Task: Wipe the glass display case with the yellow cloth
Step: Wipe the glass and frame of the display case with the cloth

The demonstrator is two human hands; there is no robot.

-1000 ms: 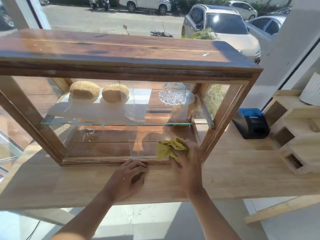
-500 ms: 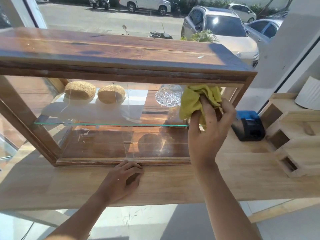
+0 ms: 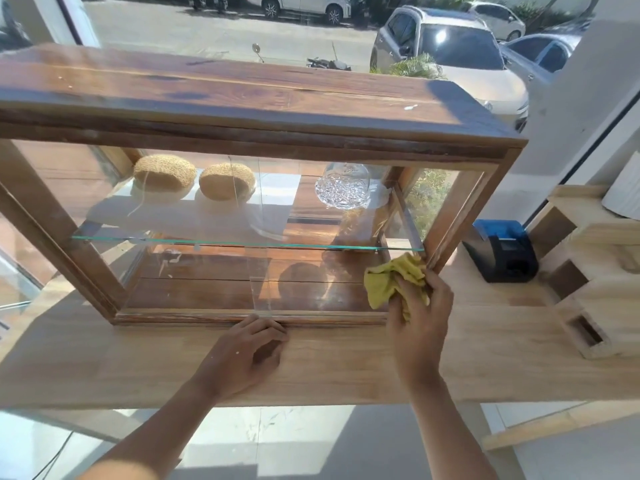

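Observation:
The glass display case has a dark wooden frame and top and stands on a light wooden counter. My right hand grips the crumpled yellow cloth and presses it on the front glass at the lower right, beside the right frame post. My left hand rests on the counter with its fingers curled, fingertips touching the case's bottom rail near the middle. It holds nothing.
Inside, two woven round objects and a cut-glass dish sit on a glass shelf. A black and blue device stands right of the case. Light wooden boxes stand at far right. Parked cars show outside.
My right hand swept the cloth from the lower glass up to the top right corner, then back down to the lower right by the frame post. My left hand stayed put.

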